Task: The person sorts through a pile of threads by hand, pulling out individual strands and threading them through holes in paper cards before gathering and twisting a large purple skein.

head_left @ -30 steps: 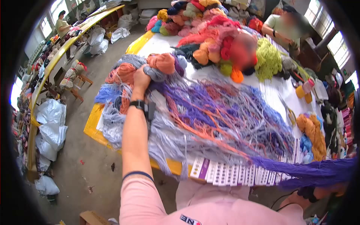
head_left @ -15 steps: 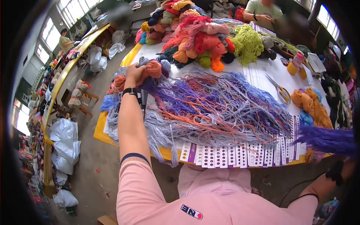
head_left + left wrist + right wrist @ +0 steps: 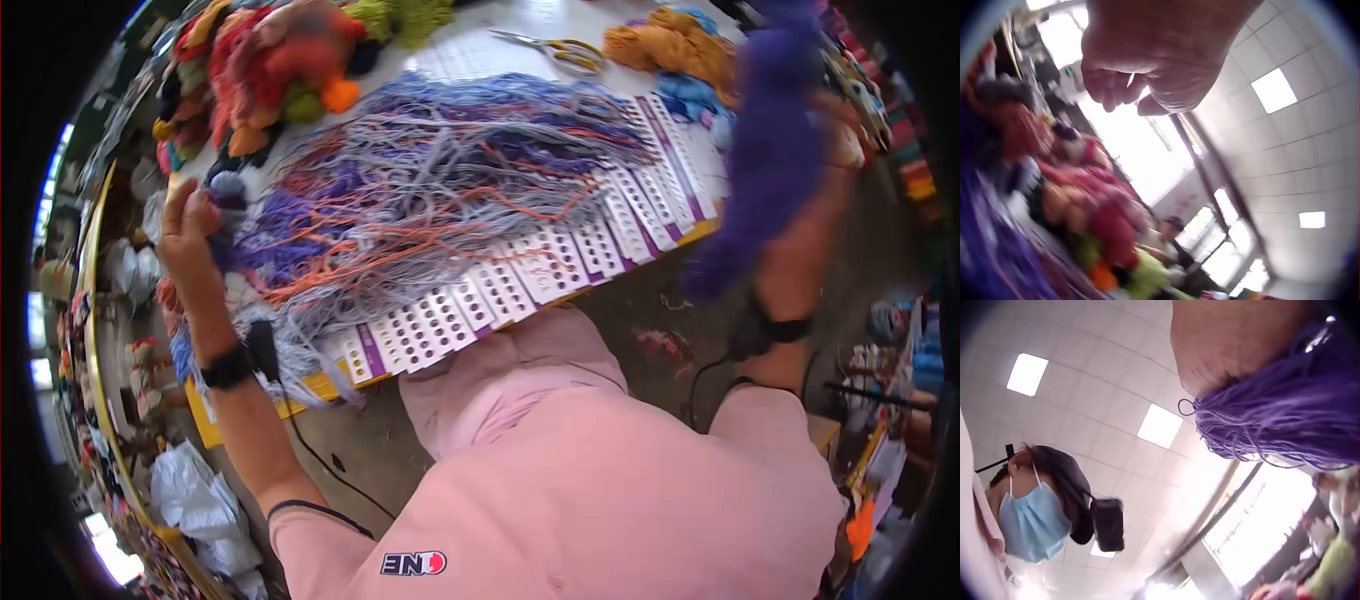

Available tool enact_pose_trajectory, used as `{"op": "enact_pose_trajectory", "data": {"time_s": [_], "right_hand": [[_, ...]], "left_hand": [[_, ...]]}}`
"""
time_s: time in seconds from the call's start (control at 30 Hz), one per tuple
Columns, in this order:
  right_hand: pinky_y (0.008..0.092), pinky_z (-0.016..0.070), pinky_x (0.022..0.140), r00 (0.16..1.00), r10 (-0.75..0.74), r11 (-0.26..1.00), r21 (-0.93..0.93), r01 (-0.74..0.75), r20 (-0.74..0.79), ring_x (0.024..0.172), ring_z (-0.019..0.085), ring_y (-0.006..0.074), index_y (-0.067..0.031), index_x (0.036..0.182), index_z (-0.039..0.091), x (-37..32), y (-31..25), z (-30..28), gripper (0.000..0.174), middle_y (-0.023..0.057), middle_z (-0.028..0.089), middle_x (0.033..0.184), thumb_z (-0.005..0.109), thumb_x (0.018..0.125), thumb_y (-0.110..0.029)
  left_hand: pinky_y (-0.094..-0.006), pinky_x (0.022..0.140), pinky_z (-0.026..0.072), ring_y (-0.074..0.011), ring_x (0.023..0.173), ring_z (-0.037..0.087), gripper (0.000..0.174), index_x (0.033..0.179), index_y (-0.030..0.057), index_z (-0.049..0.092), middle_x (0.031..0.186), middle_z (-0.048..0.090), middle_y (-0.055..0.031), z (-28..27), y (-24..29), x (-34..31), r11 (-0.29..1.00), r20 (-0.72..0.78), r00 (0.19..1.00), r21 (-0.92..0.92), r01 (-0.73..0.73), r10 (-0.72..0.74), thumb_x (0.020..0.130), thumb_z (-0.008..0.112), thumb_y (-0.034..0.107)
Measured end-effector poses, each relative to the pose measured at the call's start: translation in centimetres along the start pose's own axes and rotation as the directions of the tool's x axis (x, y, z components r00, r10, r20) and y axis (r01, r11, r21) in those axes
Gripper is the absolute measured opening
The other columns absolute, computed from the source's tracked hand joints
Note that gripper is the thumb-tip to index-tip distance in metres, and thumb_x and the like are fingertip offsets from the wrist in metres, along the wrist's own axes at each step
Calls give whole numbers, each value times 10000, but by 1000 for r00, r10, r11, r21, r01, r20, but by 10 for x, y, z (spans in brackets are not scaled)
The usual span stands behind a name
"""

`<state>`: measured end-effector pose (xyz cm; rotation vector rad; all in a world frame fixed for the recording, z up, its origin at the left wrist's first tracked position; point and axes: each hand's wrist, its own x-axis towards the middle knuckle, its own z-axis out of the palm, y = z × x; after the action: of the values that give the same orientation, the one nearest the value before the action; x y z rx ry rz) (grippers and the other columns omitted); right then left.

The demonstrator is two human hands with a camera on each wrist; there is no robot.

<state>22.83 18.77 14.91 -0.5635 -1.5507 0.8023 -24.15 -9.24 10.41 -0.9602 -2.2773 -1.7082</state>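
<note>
From the head view, the right hand [image 3: 845, 135] is raised over the right end of the table [image 3: 470, 55]. Its fingers are closed round a purple yarn bundle [image 3: 765, 170]. The bundle is a thick, deep-violet hank, blurred, and it hangs from the grip down past the table's near edge.

At the table's left end the left hand [image 3: 190, 235] clutches the gathered end of the mixed yarn [image 3: 420, 190]. Its loose purple, grey-blue and orange strands fan out from the grip to the right across the table. They lie over a row of white punched cards [image 3: 520, 285] along the near edge. Scissors [image 3: 558, 48], mustard yarn [image 3: 665, 40] and a heap of skeins [image 3: 265, 60] lie on the far side.

The left wrist view shows the left hand [image 3: 1166, 50] from below, fingers [image 3: 1110, 87] curled toward the palm. What they wrap is out of sight here. The purple blur at lower left is probably the mixed yarn.

The right wrist view shows the palm of the right hand [image 3: 1235, 344] at the top. The purple yarn bundle [image 3: 1285, 419] comes out from under it, touching the skin. Its strands are fine and parallel, with a few stray loops. The fingers are hidden in this view.
</note>
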Motion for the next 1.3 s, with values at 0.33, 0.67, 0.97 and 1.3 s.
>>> {"op": "enact_pose_trajectory", "data": {"time_s": [0.33,0.67,0.97,1.3], "right_hand": [[260,492,885,443,331,123,428,-895,833,996,600,134,29,1160,510,-89,62,53,250,86,603,1108,483,911,18],[290,479,904,599,387,707,192,-681,701,1001,593,154,15,1194,534,-107,68,54,352,103,613,1089,634,857,-13],[305,467,900,611,218,890,103,-445,761,962,603,164,3,1158,510,-108,38,42,343,103,616,1035,602,830,-43],[446,465,640,771,-14,998,-39,51,637,742,627,365,-52,930,581,-111,38,36,144,150,625,794,671,824,-92]], "left_hand": [[-246,797,496,-88,891,615,298,1126,-21,639,1009,671,-52,201,134,-158,515,863,494,-377,770,-107,939,634,212],[-320,752,491,-220,866,605,502,1172,20,601,991,594,-116,195,152,-190,934,402,850,-45,-354,341,733,806,153],[-274,603,473,-168,647,595,276,1032,3,678,741,630,-77,174,135,-189,996,750,661,-68,52,16,757,665,26],[-293,612,489,-151,699,631,156,935,2,640,826,666,-112,198,115,-189,996,421,904,26,-88,69,795,572,8]]}}
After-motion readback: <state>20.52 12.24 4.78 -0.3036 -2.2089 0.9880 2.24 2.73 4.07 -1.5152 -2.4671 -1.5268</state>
